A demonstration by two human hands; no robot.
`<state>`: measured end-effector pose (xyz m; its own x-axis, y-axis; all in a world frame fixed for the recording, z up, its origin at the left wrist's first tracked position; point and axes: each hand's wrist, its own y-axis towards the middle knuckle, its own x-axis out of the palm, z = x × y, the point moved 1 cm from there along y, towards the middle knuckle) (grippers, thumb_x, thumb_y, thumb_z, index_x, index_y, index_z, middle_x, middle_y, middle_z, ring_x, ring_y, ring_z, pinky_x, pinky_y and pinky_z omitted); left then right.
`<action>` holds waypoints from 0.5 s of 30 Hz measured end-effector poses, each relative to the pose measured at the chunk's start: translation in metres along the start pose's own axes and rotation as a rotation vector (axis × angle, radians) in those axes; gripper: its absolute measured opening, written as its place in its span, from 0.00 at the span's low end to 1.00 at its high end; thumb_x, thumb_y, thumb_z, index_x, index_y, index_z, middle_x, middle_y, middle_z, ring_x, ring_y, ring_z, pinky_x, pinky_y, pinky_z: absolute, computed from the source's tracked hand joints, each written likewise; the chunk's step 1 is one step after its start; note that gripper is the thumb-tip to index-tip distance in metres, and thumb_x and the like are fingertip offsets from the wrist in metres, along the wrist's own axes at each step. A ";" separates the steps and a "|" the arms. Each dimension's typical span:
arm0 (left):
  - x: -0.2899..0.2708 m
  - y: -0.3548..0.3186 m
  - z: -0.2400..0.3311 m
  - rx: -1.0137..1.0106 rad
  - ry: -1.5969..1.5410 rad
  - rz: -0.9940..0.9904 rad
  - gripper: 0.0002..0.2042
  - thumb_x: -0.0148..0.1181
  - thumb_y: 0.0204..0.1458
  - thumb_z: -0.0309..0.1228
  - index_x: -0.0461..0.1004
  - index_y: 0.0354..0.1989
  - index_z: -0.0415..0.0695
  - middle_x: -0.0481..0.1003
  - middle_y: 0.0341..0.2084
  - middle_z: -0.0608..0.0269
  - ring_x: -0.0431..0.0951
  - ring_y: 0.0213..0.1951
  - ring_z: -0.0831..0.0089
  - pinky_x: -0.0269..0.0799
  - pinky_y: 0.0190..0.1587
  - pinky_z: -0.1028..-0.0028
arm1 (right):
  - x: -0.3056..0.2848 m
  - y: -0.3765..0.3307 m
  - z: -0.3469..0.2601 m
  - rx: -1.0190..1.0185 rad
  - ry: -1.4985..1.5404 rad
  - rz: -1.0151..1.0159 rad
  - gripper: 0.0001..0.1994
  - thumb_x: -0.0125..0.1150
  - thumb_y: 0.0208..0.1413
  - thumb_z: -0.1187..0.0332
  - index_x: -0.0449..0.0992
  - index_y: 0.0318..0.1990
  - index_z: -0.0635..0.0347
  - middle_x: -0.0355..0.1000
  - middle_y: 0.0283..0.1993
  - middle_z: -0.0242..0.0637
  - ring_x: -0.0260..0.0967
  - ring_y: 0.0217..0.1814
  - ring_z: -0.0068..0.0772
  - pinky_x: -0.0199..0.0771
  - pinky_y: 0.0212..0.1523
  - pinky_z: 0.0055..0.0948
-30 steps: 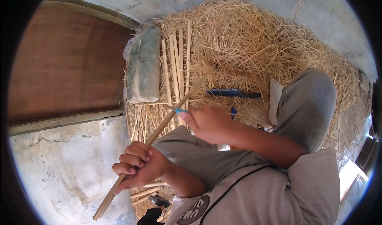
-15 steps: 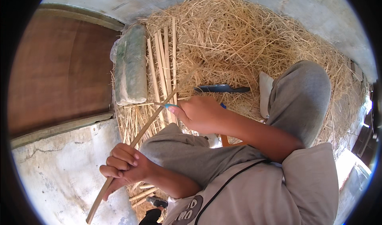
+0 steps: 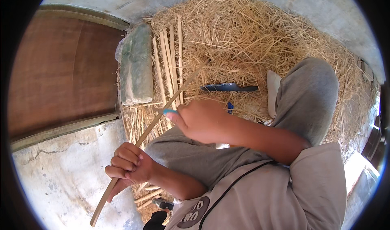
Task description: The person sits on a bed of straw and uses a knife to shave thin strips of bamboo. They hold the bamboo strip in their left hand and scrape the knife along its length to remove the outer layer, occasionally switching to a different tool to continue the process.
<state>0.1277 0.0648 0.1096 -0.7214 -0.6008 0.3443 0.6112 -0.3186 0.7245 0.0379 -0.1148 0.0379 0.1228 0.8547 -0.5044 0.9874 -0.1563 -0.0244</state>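
Note:
A long, thin bamboo strip (image 3: 151, 126) runs slantwise from the lower left up toward the straw. My left hand (image 3: 128, 165) is wrapped round its lower part, with the end sticking out below the fist. My right hand (image 3: 203, 121) grips a small knife (image 3: 170, 111) by its blue handle, most of which the fingers hide. The knife's narrow tip lies across the strip, above my left hand. Beyond my right hand, a larger dark-bladed knife with a black handle (image 3: 229, 87) rests on the straw.
Several pale split strips (image 3: 170, 63) lie side by side, next to a plastic-wrapped greenish bundle (image 3: 137, 65). Loose straw (image 3: 252, 34) covers the floor up to the wall. A brown panel (image 3: 65, 71) stands at left. My bent knee (image 3: 310, 87) rises at right.
My right hand has shifted slightly down and left with the small knife along the strip. My left hand keeps its hold, nearly still. The view has shifted a little.

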 end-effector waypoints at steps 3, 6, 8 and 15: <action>-0.001 0.000 0.000 0.014 -0.001 -0.044 0.36 0.38 0.53 0.77 0.54 0.18 0.53 0.52 0.09 0.73 0.49 0.13 0.79 0.45 0.18 0.76 | -0.008 0.007 0.013 0.111 0.045 -0.131 0.33 0.34 0.75 0.48 0.78 0.28 0.62 0.74 0.21 0.49 0.77 0.28 0.58 0.77 0.36 0.55; -0.007 0.003 -0.002 0.031 0.063 -0.057 0.36 0.36 0.54 0.77 0.56 0.18 0.53 0.54 0.09 0.73 0.53 0.11 0.80 0.48 0.13 0.79 | -0.014 0.013 0.024 0.189 0.009 -0.244 0.33 0.33 0.75 0.47 0.78 0.30 0.63 0.74 0.22 0.51 0.76 0.30 0.59 0.76 0.38 0.56; -0.005 0.002 0.000 0.036 0.052 -0.058 0.36 0.36 0.54 0.78 0.55 0.18 0.53 0.54 0.09 0.73 0.53 0.11 0.80 0.48 0.13 0.79 | -0.006 0.007 0.019 0.099 0.033 -0.134 0.32 0.34 0.75 0.47 0.78 0.30 0.62 0.74 0.22 0.52 0.76 0.30 0.61 0.76 0.38 0.56; -0.010 0.001 0.002 0.030 0.052 -0.026 0.36 0.37 0.52 0.78 0.55 0.18 0.54 0.54 0.09 0.73 0.51 0.11 0.81 0.46 0.14 0.79 | -0.010 0.017 0.046 0.323 0.175 -0.312 0.33 0.32 0.76 0.49 0.77 0.30 0.65 0.75 0.26 0.53 0.76 0.32 0.60 0.75 0.40 0.56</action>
<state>0.1346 0.0721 0.1083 -0.7184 -0.6301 0.2947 0.5819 -0.3124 0.7509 0.0491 -0.1491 0.0026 -0.1323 0.9513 -0.2783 0.9017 -0.0011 -0.4324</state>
